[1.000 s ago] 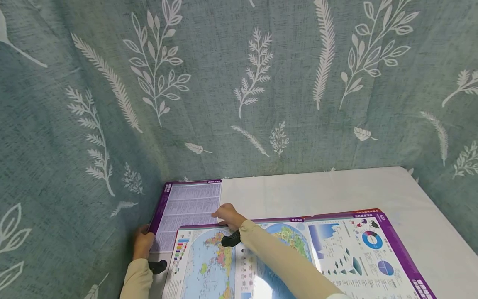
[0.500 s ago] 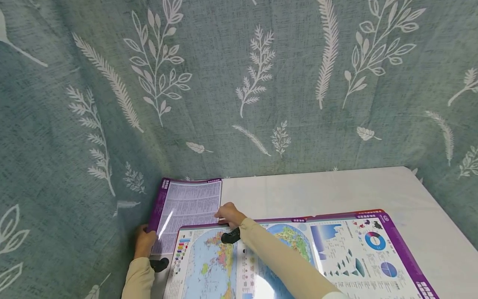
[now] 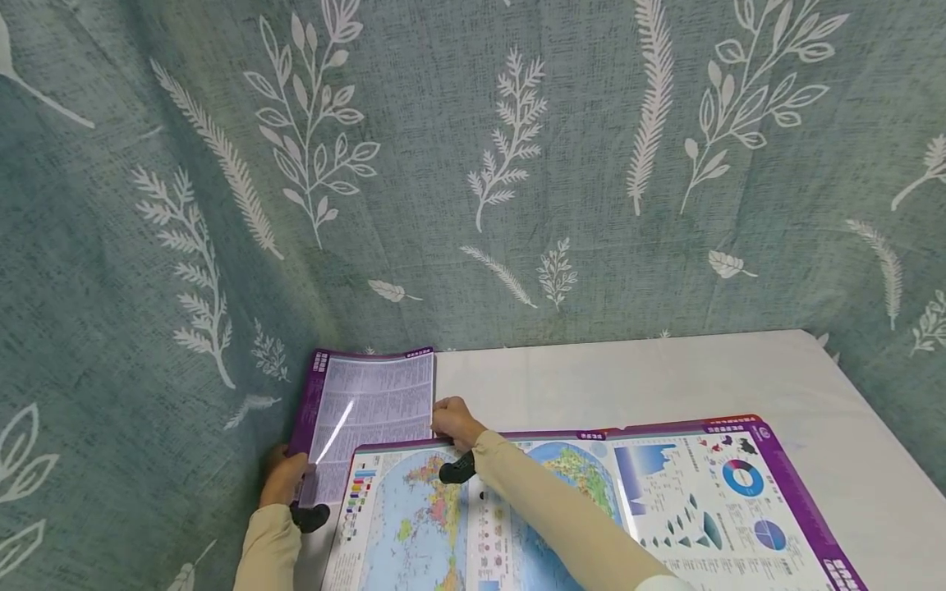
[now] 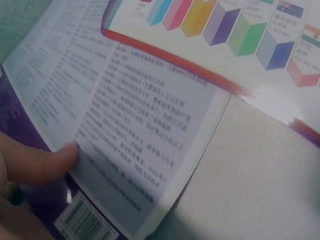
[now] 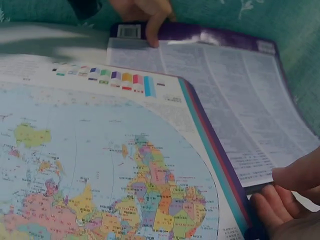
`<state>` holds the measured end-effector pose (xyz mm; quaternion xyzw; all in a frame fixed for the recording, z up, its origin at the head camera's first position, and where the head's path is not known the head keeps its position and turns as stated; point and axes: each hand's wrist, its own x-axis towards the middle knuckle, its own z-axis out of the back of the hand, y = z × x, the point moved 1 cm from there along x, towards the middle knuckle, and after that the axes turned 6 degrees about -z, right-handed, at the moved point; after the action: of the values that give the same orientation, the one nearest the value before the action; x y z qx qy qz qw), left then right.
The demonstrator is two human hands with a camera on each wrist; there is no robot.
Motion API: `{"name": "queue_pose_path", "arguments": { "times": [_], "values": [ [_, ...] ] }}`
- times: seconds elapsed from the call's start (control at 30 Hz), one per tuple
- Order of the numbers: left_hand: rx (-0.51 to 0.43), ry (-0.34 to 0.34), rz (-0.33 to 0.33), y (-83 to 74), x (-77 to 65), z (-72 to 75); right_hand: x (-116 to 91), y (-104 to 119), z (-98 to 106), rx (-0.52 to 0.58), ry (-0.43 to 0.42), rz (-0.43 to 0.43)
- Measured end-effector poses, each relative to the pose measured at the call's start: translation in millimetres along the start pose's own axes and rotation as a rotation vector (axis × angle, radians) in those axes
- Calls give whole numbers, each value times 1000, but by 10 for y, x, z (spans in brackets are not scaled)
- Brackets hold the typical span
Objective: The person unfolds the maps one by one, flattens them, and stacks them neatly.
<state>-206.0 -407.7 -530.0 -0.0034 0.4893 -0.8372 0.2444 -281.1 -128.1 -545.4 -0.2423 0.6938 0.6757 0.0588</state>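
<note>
A purple-bordered sheet of dense text [image 3: 369, 394] lies at the far left of the table, bowed a little along its length. My left hand [image 3: 284, 476] grips its left purple border, the thumb [image 4: 45, 162] on top beside a barcode. At the opposite edge my right hand [image 3: 454, 423] pinches the sheet between thumb and fingers, seen in the right wrist view as a hand [image 5: 290, 200] at the lower right. A large laminated world map [image 3: 414, 525] overlaps the text sheet's near right corner. My right forearm crosses over the map.
Charts and pie diagrams [image 3: 739, 501] fill the map's right part. The white tabletop [image 3: 628, 377] shows behind and to the right. A green leaf-patterned curtain [image 3: 414, 164] hangs close along the back and left side.
The text sheet has shifted slightly left and lifted along its left side, with a bright reflection now across it. My right fingers have closed on its right edge. The map stays put.
</note>
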Motion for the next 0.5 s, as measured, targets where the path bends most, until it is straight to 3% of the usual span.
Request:
{"name": "queue_pose_path", "arguments": {
  "times": [0.23,0.5],
  "values": [
    [-89,-44,-47,-41,-2,43,-23,57,-22,105,-14,52],
    [-89,-231,-98,-270,6,110,-26,222,-96,150,-84,263]
  ]
}}
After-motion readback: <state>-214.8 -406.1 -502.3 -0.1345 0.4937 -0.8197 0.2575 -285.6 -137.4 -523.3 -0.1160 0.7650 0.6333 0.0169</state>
